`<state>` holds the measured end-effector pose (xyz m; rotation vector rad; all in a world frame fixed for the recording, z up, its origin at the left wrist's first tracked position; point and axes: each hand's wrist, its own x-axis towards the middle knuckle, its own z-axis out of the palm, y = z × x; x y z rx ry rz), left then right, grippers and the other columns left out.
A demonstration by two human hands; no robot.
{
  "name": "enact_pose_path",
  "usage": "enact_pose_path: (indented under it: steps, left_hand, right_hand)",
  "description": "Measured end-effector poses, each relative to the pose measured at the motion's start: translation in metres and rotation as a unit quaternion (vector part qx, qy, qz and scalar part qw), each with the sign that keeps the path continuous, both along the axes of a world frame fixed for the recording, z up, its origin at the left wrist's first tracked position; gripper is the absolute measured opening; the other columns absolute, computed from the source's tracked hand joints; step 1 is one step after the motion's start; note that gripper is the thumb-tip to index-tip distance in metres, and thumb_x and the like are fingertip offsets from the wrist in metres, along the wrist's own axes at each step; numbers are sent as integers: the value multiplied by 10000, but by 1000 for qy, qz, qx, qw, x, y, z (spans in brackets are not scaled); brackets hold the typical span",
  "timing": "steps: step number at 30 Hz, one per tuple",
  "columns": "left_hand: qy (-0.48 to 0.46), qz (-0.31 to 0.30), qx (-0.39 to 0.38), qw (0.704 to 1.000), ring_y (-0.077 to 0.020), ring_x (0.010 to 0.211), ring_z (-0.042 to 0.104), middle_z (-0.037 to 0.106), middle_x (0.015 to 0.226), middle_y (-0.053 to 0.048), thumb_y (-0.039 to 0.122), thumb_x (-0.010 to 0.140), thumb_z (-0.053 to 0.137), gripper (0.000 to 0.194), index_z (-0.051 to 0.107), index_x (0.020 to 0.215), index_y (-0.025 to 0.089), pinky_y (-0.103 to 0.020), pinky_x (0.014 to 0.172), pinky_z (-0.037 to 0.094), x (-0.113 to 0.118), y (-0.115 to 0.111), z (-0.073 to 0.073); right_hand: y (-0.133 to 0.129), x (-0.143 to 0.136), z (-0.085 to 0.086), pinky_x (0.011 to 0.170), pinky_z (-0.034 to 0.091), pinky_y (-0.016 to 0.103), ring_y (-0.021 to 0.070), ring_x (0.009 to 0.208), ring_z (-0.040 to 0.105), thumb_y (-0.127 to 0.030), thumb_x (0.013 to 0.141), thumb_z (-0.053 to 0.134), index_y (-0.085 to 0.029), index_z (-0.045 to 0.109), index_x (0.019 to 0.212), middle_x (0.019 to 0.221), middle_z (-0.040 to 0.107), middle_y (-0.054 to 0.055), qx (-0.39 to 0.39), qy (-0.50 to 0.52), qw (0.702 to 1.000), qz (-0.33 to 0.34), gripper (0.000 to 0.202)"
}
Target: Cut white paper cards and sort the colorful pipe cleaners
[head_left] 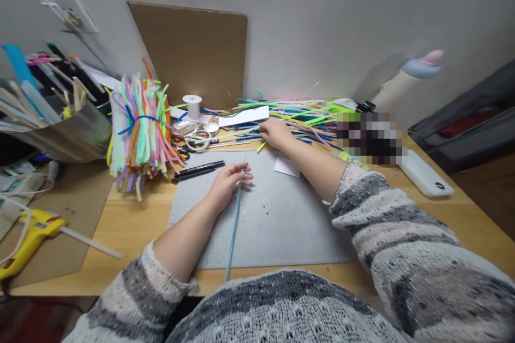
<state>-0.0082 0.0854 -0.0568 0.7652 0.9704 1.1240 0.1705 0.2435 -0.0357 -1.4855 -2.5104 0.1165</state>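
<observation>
Over the grey cutting mat (298, 225), my left hand (228, 185) has a light-blue pipe cleaner (234, 225) between its loosely bent fingers. The strand runs down towards my body past the mat's front edge. My right hand (277, 133) reaches to the back, fingers bent together at the near side of a loose pile of pipe cleaners (309, 118). Just behind it lies a white paper strip (243, 116). What its fingertips pinch, if anything, is hidden. A small pale card (287, 167) lies on the mat below my right wrist.
Black pens (199, 171) lie beside a tied bundle of pipe cleaners (140, 128). Scissors (198, 140) and a white spool (192, 107) are behind. A yellow glue gun (34, 236) is left; a white power bank (427, 174) and bottle (404, 83) stand right.
</observation>
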Motion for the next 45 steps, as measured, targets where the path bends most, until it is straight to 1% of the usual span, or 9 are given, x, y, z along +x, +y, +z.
enact_pose_path:
  steps: [5, 11, 14, 19, 21, 23, 26, 30, 45]
  left_hand:
    - [-6, -6, -1, 1000, -131, 730, 654, 627, 943, -85, 110, 696, 622, 291, 609, 986, 95, -267, 670, 516, 0, 1, -2]
    - [-6, -1, 13, 1000, -120, 720, 658, 647, 907, -67, 96, 710, 624, 279, 578, 985, 107, -259, 672, 518, 0, 2, -6]
    - [-1, -2, 24, 1000, -131, 679, 665, 674, 837, -61, 125, 713, 653, 262, 538, 948, 122, -264, 638, 514, 1, 3, -9]
    - [7, -19, 22, 1000, -141, 637, 669, 689, 731, -32, 171, 678, 723, 387, 486, 983, 149, -258, 609, 506, -1, 2, -9]
    - [8, -35, 14, 999, -140, 629, 666, 695, 732, -43, 194, 669, 742, 401, 510, 991, 138, -261, 608, 506, -3, 1, -7]
    - [7, -52, 8, 999, -136, 625, 659, 700, 740, -60, 217, 665, 753, 369, 550, 959, 123, -263, 613, 505, -3, 1, -5]
    - [-1, -55, 8, 998, -123, 641, 646, 695, 744, -61, 228, 651, 763, 294, 585, 857, 115, -248, 630, 496, -3, 1, -3]
    - [-9, -19, 21, 1000, -70, 574, 575, 632, 663, 2, 220, 632, 769, 247, 579, 756, 125, -184, 564, 442, -3, 2, -3]
    - [-7, -29, 2, 1000, -44, 487, 510, 561, 594, 40, 226, 615, 768, 342, 658, 917, 109, -178, 525, 454, -5, -4, 0]
  right_hand:
    - [16, -11, 10, 844, 363, 348, 253, 972, 548, -154, 795, 569, -133, 708, 866, 970, 668, 136, -48, -2, 998, 49, 157]
    - [12, -4, 62, 670, 413, 230, 114, 729, 559, -247, 748, 677, -167, 696, 824, 801, 649, 0, -151, 65, 972, 168, 112]
    - [-14, -1, 99, 591, 391, 193, 56, 621, 519, -245, 758, 670, -146, 649, 783, 690, 595, -42, -153, 344, 903, 206, 105]
    - [-67, 14, 147, 458, 203, 148, -46, 413, 343, -217, 932, 366, -160, 540, 910, 570, 479, -131, -131, 643, 746, 112, 185]
    - [-82, 21, 139, 431, 140, 146, -52, 359, 263, -272, 963, 236, -159, 520, 900, 523, 406, -140, -259, 667, 696, 57, 312]
    - [-97, 21, 111, 384, 129, 129, -32, 342, 265, -344, 918, 422, -163, 514, 857, 502, 415, -130, -392, 644, 657, 6, 213]
    - [-121, 7, 48, 322, 151, 136, 8, 333, 328, -375, 687, 717, -160, 528, 820, 510, 515, -80, -488, 561, 667, -50, 316]
    - [-153, -21, -10, 311, 183, 147, 21, 324, 329, -424, 633, 728, -166, 510, 737, 503, 524, -68, -475, 554, 681, -63, 354]
    - [-181, -37, -24, 304, 204, 170, 45, 299, 340, -306, 717, 639, -191, 488, 680, 410, 457, -90, -431, 547, 715, -60, 194]
